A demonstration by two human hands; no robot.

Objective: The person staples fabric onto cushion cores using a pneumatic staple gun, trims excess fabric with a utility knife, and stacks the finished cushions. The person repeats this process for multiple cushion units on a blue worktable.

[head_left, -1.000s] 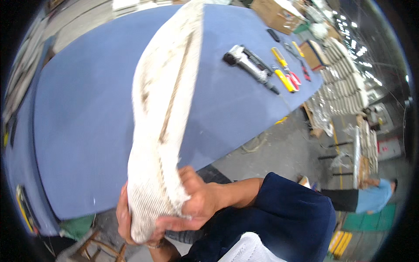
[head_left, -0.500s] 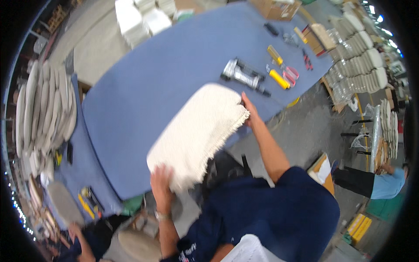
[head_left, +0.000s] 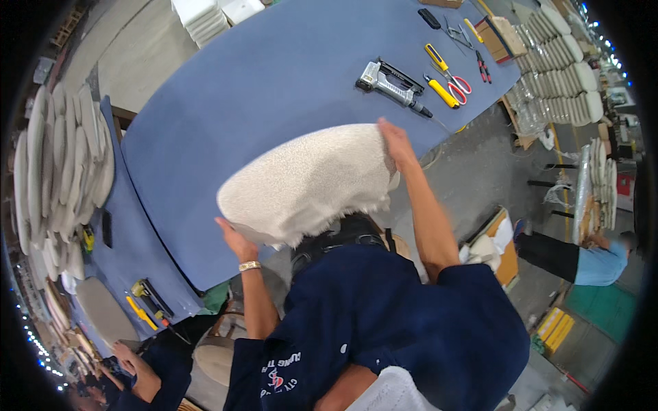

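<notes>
A cream fabric-covered cushion panel [head_left: 312,171] with a ragged, frayed near edge is held between both hands over the near side of the blue table [head_left: 226,103]. My left hand [head_left: 240,241] grips its lower left corner, thumb up at the rim and the other fingers partly hidden beneath. At the opposite end my right hand [head_left: 396,145] is closed around the right edge. Beyond the right hand lies a silver and black staple gun [head_left: 392,85] with a hose fitting.
Right of the staple gun lie a yellow cutter knife [head_left: 441,92], red-handled scissors [head_left: 458,88] and red pliers [head_left: 483,67]. Piles of cushions [head_left: 65,157] stand at the left, with wrapped stacks [head_left: 558,89] at the right. A co-worker's hand [head_left: 137,370] shows at lower left.
The panel has turned flatter across and tilted, its ragged edge now facing my body. My left hand has shifted from lying on top to gripping the corner; my right hand stays at the right end.
</notes>
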